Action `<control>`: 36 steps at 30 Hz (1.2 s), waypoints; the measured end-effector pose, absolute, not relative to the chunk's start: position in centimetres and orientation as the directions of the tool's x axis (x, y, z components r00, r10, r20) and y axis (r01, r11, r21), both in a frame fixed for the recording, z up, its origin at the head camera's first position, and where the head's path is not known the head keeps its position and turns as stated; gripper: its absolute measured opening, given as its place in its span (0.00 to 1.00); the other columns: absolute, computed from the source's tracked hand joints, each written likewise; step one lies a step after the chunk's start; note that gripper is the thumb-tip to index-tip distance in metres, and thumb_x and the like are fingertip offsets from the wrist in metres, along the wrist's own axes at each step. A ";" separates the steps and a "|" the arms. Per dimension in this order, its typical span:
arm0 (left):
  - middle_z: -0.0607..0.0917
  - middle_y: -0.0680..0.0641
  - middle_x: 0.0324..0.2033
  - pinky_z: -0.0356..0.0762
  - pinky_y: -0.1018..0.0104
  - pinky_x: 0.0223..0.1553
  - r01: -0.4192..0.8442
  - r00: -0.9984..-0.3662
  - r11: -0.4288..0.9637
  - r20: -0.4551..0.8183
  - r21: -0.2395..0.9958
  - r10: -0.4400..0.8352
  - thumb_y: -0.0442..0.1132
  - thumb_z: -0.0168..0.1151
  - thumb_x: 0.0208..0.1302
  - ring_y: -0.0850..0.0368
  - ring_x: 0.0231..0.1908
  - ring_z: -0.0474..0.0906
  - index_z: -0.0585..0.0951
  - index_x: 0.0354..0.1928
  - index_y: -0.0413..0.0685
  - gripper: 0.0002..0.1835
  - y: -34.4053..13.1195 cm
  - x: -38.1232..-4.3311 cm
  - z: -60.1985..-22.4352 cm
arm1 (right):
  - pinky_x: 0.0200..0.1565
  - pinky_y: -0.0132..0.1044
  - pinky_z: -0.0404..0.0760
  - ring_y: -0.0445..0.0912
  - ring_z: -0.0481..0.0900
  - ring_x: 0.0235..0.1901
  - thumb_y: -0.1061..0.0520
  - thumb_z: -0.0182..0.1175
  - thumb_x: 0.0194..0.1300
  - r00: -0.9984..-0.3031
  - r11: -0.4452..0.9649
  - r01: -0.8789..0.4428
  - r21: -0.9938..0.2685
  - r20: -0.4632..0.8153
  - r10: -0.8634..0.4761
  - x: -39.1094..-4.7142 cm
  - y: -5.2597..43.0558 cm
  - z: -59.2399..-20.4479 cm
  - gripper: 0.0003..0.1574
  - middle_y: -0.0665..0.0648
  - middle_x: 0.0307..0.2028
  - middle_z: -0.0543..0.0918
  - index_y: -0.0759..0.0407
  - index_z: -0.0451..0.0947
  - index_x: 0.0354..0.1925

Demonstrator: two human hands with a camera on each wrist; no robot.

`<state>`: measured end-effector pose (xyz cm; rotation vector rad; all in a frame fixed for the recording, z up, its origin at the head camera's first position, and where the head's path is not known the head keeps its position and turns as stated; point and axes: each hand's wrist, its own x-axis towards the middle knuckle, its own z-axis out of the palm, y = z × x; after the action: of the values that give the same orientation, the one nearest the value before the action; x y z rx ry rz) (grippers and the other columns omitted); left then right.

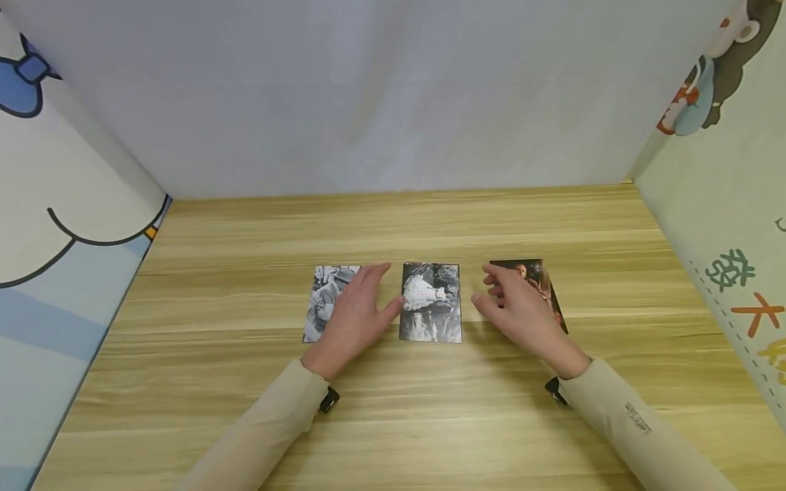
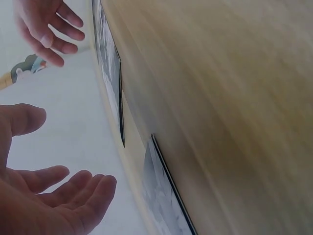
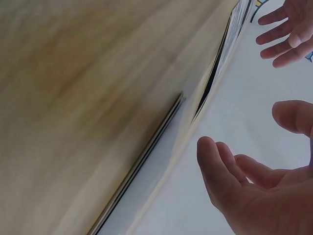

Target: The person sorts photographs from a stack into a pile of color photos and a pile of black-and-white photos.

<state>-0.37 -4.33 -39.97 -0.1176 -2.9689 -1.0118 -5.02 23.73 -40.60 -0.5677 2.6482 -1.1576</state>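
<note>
Three photo cards lie in a row on the wooden table. My left hand hovers above the left black-and-white card, partly covering it, its fingers relaxed and holding nothing. Between the hands lies the middle card, a black-and-white picture with a white dress. Over the right card, a dark picture with reddish tones, my right hand hangs with loosely bent fingers and nothing in them. Both wrist views show a gap between each hand and the cards.
The wood-grain table extends around the cards. A pale wall stands behind it, with cartoon-printed panels at the left and right. Dark bands show at both sleeve cuffs.
</note>
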 end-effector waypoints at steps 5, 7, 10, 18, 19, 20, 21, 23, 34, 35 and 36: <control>0.75 0.38 0.67 0.72 0.44 0.65 0.060 -0.997 0.772 -0.004 0.633 0.080 0.48 0.65 0.71 0.42 0.62 0.76 0.68 0.74 0.38 0.36 -4.2 -0.5 -39.7 | 0.58 0.57 0.80 0.63 0.79 0.58 0.51 0.60 0.76 -0.900 0.623 -0.267 -0.736 -0.041 -0.434 -5.3 23.4 -40.6 0.39 0.70 0.61 0.77 0.70 0.62 0.74; 0.76 0.38 0.66 0.75 0.45 0.62 0.057 -0.996 0.766 -0.016 0.640 0.087 0.48 0.65 0.71 0.43 0.60 0.78 0.69 0.74 0.38 0.36 -4.1 -0.5 -39.7 | 0.58 0.57 0.80 0.62 0.79 0.58 0.51 0.60 0.75 -0.898 0.629 -0.270 -0.729 -0.046 -0.438 -5.3 23.3 -40.6 0.39 0.69 0.60 0.78 0.70 0.63 0.74; 0.76 0.38 0.65 0.76 0.46 0.61 0.048 -0.995 0.757 -0.034 0.651 0.092 0.47 0.66 0.70 0.43 0.60 0.78 0.69 0.74 0.38 0.36 -4.0 -0.5 -39.7 | 0.58 0.57 0.80 0.62 0.79 0.57 0.51 0.60 0.75 -0.896 0.638 -0.275 -0.719 -0.049 -0.442 -5.4 23.1 -40.7 0.38 0.69 0.60 0.78 0.70 0.64 0.73; 0.80 0.38 0.59 0.80 0.48 0.56 -0.004 -0.991 0.744 -0.103 0.668 0.087 0.46 0.67 0.70 0.44 0.56 0.80 0.71 0.72 0.37 0.34 -3.7 -1.2 -40.0 | 0.56 0.56 0.81 0.61 0.81 0.55 0.53 0.61 0.74 -0.886 0.643 -0.280 -0.713 -0.067 -0.460 -5.5 22.5 -40.5 0.35 0.68 0.56 0.81 0.71 0.68 0.70; 0.80 0.39 0.59 0.80 0.48 0.56 -0.012 -0.990 0.741 -0.113 0.671 0.087 0.46 0.67 0.70 0.44 0.55 0.80 0.71 0.72 0.37 0.34 -3.7 -1.3 -40.0 | 0.56 0.56 0.81 0.60 0.82 0.54 0.53 0.61 0.73 -0.885 0.647 -0.277 -0.710 -0.075 -0.460 -5.5 22.5 -40.5 0.35 0.67 0.55 0.82 0.71 0.68 0.70; 0.81 0.39 0.58 0.81 0.49 0.55 -0.019 -0.989 0.738 -0.123 0.675 0.086 0.45 0.67 0.69 0.44 0.55 0.80 0.72 0.72 0.37 0.34 -3.7 -1.4 -40.0 | 0.55 0.55 0.82 0.60 0.82 0.54 0.53 0.61 0.73 -0.883 0.649 -0.273 -0.710 -0.083 -0.462 -5.6 22.4 -40.5 0.35 0.67 0.55 0.82 0.71 0.69 0.69; 0.81 0.39 0.58 0.81 0.49 0.55 -0.027 -0.987 0.733 -0.132 0.680 0.087 0.45 0.67 0.69 0.45 0.55 0.81 0.72 0.72 0.37 0.34 -3.7 -1.5 -40.1 | 0.55 0.55 0.82 0.59 0.83 0.53 0.53 0.61 0.74 -0.881 0.654 -0.271 -0.706 -0.092 -0.465 -5.6 22.4 -40.6 0.35 0.66 0.54 0.83 0.72 0.69 0.69; 0.82 0.39 0.58 0.81 0.49 0.56 -0.037 -0.985 0.727 -0.147 0.685 0.088 0.44 0.67 0.69 0.45 0.55 0.81 0.72 0.72 0.36 0.34 -3.8 -1.6 -40.1 | 0.55 0.55 0.82 0.58 0.83 0.52 0.52 0.62 0.74 -0.877 0.662 -0.265 -0.701 -0.111 -0.468 -5.8 22.3 -40.6 0.35 0.65 0.53 0.83 0.72 0.69 0.69; 0.84 0.44 0.44 0.80 0.55 0.52 -0.040 -0.977 0.737 -0.181 0.675 0.113 0.40 0.67 0.68 0.51 0.44 0.79 0.73 0.69 0.30 0.32 -3.9 -2.4 -40.6 | 0.51 0.51 0.83 0.54 0.85 0.47 0.55 0.62 0.72 -0.861 0.694 -0.277 -0.665 -0.150 -0.487 -6.4 21.8 -40.6 0.32 0.62 0.46 0.87 0.73 0.73 0.66; 0.83 0.45 0.41 0.79 0.57 0.49 -0.032 -0.976 0.745 -0.181 0.666 0.120 0.40 0.67 0.68 0.52 0.42 0.77 0.74 0.68 0.30 0.31 -3.9 -2.4 -40.6 | 0.51 0.51 0.83 0.54 0.85 0.47 0.55 0.62 0.71 -0.860 0.696 -0.276 -0.662 -0.153 -0.487 -6.4 21.7 -40.6 0.32 0.62 0.46 0.87 0.73 0.73 0.66; 0.81 0.46 0.37 0.77 0.58 0.46 -0.022 -0.974 0.751 -0.182 0.660 0.132 0.41 0.67 0.68 0.53 0.39 0.74 0.77 0.64 0.29 0.28 -4.0 -2.5 -40.6 | 0.51 0.51 0.83 0.54 0.84 0.47 0.55 0.62 0.71 -0.859 0.700 -0.276 -0.659 -0.157 -0.487 -6.5 21.7 -40.6 0.31 0.62 0.46 0.86 0.73 0.73 0.66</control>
<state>-2.48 -3.96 -40.61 -0.1004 -3.1413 -1.1897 -6.46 21.66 -40.57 -0.5996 2.5897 -0.9291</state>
